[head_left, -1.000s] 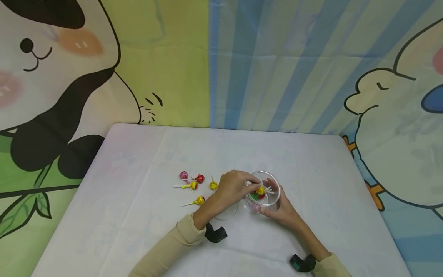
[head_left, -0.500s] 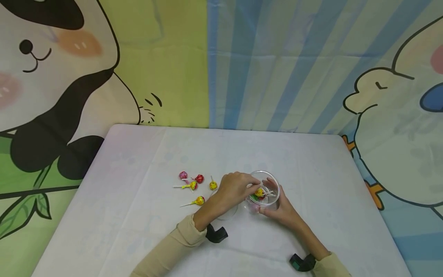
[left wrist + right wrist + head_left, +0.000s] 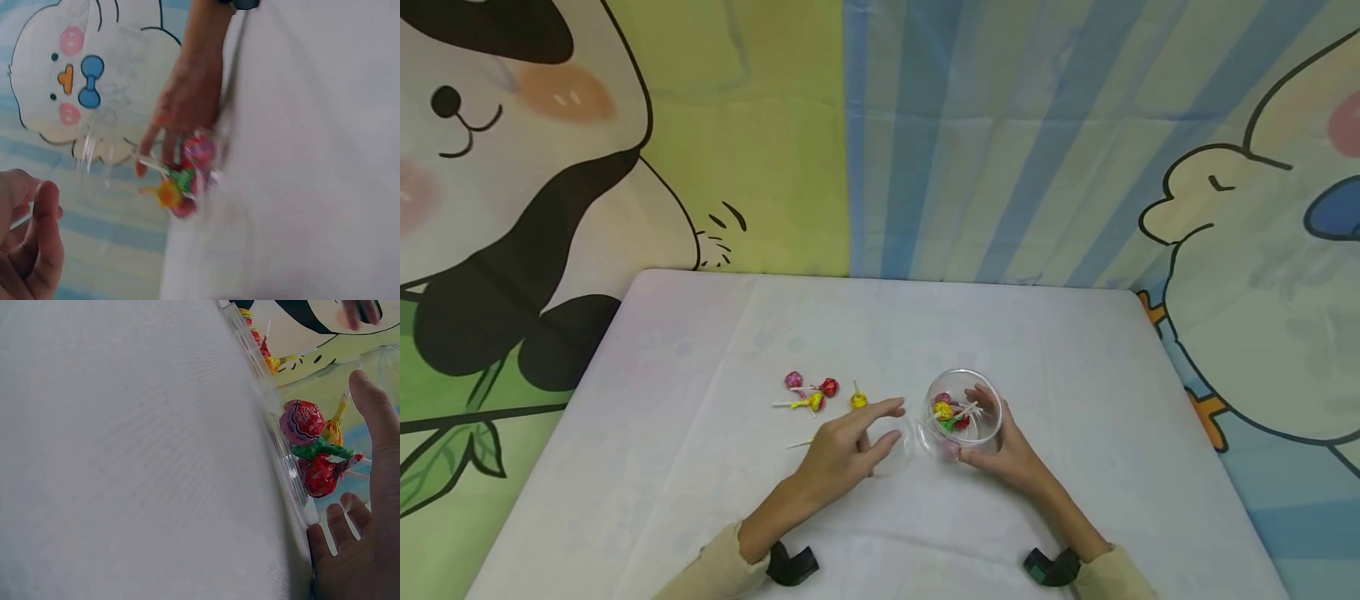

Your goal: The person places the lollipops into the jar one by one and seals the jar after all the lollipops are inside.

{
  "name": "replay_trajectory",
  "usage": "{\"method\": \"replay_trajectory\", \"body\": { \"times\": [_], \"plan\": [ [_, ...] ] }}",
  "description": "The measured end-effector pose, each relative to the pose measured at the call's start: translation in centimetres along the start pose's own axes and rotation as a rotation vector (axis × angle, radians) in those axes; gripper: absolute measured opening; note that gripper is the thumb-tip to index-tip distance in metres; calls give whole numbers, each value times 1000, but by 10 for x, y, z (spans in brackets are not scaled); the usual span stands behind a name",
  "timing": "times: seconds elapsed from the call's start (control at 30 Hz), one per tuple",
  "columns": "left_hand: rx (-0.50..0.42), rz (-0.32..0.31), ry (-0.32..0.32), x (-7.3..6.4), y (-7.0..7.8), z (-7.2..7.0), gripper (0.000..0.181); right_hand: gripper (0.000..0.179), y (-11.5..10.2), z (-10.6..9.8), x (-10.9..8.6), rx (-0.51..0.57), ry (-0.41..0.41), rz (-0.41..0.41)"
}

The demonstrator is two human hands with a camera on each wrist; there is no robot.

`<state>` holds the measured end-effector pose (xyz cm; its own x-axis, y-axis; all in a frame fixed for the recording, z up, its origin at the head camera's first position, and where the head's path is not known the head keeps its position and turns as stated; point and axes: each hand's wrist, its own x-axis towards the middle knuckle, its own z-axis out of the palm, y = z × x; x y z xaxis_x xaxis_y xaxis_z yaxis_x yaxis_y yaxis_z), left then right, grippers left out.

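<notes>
A clear round jar point(image 3: 934, 446) stands on the table with several wrapped lollipops point(image 3: 951, 414) inside, red, yellow, green and pink. My right hand point(image 3: 1017, 457) holds it from the right, thumb in front and fingers round the far side. In the right wrist view the thumb point(image 3: 374, 409) and fingers lie along the clear wall. My left hand point(image 3: 842, 448) is to the left of the jar, thumb and fingers apart, with nothing between them. It hovers over a clear round lid point(image 3: 901, 461) and covers most of one lollipop, whose stick point(image 3: 797, 445) shows.
Left of the jar lie more lollipops: a pink one point(image 3: 793, 379), a red one point(image 3: 829, 387), a red-and-yellow one point(image 3: 816, 402) and a yellow one point(image 3: 858, 400). A white cloth covers the table point(image 3: 700, 500). Behind it hangs a cartoon-printed curtain point(image 3: 970, 150).
My left hand has let go of a yellow lollipop inside the jar and drawn back to the left, its fingers spreading. The right hand keeps its hold on the jar.
</notes>
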<state>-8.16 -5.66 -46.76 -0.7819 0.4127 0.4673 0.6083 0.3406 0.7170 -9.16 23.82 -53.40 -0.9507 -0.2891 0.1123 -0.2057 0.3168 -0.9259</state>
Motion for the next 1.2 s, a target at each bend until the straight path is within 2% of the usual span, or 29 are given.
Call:
{"method": "replay_trajectory", "body": {
  "times": [0.1,0.2,0.3,0.37,0.5,0.6,0.77,0.87,0.97,1.2],
  "plan": [
    [16,-124,33,-31,-9,-17,51,102,0,2,0,-1,3,4],
    [37,-253,66,-54,-17,-30,53,102,2,2,1,16,11,4],
    [58,-330,107,-68,-24,-41,55,101,3,2,2,32,8,-10],
    [81,-351,127,-74,-28,-47,55,101,4,1,2,36,7,-19],
    [175,-392,143,-80,-34,-58,53,101,5,2,2,32,2,-24],
    [249,-448,118,-82,-36,-63,51,101,5,2,2,18,-9,-8],
    [345,-590,6,-85,-43,-68,44,101,5,2,2,4,-18,19],
    [400,-653,-69,-84,-49,-68,40,101,5,2,2,-2,-17,20],
    [454,-661,-115,-82,-53,-68,37,100,5,3,1,-3,-19,11],
    [553,-629,-124,-75,-57,-62,23,100,3,3,1,7,-10,5]
  ]
}}
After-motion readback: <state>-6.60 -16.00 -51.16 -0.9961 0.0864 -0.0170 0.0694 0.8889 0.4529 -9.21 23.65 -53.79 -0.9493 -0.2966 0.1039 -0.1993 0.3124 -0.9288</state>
